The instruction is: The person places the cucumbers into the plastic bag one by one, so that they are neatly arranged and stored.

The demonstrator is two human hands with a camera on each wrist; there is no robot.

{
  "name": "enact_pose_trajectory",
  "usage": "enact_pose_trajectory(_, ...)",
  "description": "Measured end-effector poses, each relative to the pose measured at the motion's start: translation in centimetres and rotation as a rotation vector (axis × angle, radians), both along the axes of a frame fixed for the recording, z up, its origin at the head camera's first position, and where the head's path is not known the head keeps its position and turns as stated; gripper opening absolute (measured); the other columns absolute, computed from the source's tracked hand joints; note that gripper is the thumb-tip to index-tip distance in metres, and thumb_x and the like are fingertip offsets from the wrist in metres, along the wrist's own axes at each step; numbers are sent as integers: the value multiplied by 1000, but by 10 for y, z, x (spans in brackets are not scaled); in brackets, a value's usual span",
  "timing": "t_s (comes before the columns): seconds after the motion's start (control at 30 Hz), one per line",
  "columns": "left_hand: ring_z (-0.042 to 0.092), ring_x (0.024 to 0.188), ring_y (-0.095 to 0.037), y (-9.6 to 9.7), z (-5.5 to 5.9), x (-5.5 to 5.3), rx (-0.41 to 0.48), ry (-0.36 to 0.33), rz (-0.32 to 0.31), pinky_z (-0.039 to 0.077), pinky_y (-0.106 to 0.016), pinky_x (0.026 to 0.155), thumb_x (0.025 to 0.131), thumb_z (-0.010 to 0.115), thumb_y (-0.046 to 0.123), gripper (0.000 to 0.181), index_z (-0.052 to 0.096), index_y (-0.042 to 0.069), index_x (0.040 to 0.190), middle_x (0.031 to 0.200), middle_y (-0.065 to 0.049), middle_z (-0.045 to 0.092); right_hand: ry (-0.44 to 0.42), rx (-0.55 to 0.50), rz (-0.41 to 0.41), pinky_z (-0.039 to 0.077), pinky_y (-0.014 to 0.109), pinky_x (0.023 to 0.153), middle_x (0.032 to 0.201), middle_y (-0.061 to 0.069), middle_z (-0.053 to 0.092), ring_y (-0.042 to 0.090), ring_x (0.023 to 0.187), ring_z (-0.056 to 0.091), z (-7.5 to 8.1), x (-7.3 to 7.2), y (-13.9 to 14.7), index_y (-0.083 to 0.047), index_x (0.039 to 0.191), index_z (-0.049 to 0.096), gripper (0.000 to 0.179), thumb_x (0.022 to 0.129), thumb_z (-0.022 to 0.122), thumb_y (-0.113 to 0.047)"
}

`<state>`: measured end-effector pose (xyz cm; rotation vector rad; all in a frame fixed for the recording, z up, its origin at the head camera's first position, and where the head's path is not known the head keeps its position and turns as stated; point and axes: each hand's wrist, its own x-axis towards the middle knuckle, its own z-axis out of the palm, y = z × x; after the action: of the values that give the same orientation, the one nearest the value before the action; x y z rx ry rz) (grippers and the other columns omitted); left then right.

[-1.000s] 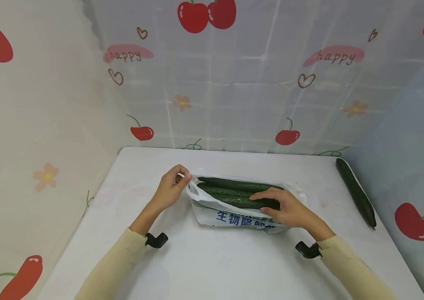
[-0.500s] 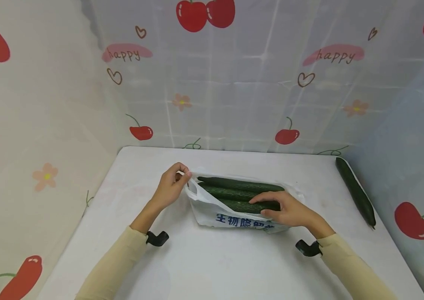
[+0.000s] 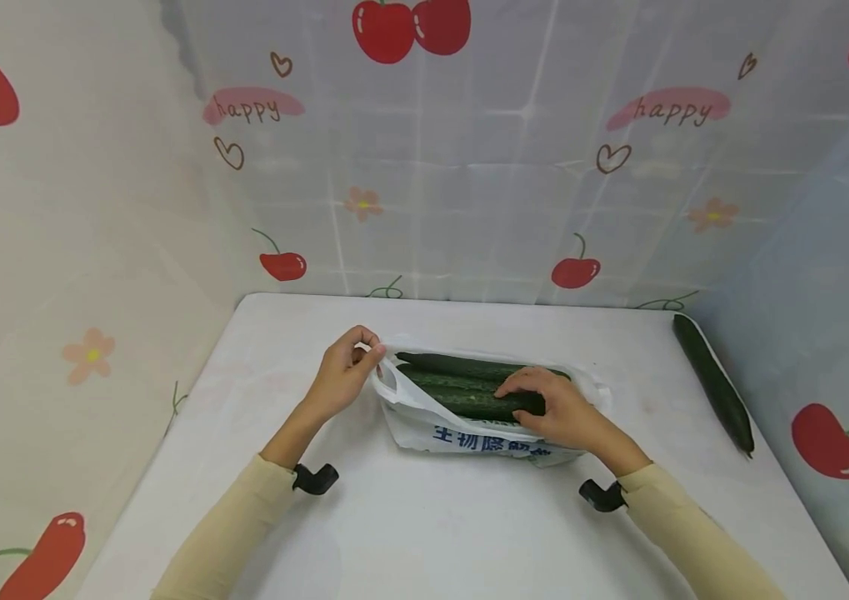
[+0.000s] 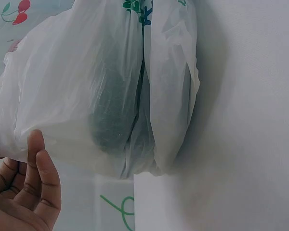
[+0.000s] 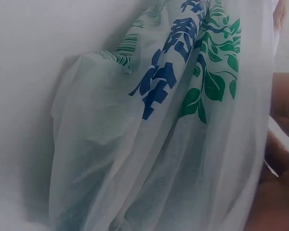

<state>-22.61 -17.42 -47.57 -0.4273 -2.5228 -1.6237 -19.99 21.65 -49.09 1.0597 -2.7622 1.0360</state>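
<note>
A white plastic bag with blue print lies on its side, holding three dark green cucumbers. My left hand pinches the bag's rim at its left end, keeping the mouth spread. Over the front cucumber, my right hand grips its right part, thumb on the near side and fingers on the far side. The back cucumber lies behind it. In the left wrist view, a cucumber end shows dimly through the bag. The right wrist view mostly shows the bag; the right hand is partly cut off.
Another cucumber lies along the right edge of the white table. Printed curtains rise behind the table and along both sides.
My right hand has shifted left along the cucumbers and its fingers have drawn in around the front one. The left hand keeps its hold on the bag's rim with little movement.
</note>
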Motion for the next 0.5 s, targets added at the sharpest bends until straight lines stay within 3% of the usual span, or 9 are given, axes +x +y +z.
enact_pose_trajectory(0.2,49,60,-9,0,1,0,-18,22,2,35,-23,57,110,64,24,16,61,8,108,84,-13,65,-33,65,0,56,39,86,121,-3,72,17,103,63,2,3,0,-20,123,76,35,92,85,-10)
enact_pose_trajectory(0.3,50,60,-10,0,2,0,-17,20,3,36,-23,57,110,64,24,17,61,8,108,84,-13,65,-35,90,-2,55,38,85,119,-3,73,16,102,61,2,5,2,-20,124,77,33,93,85,-13)
enact_pose_trajectory(0.5,53,62,-11,1,1,0,-11,12,9,36,-23,58,109,65,26,18,62,8,107,85,-14,65,-41,57,-30,54,30,80,114,0,73,15,94,60,6,9,9,-18,123,77,31,94,83,-11)
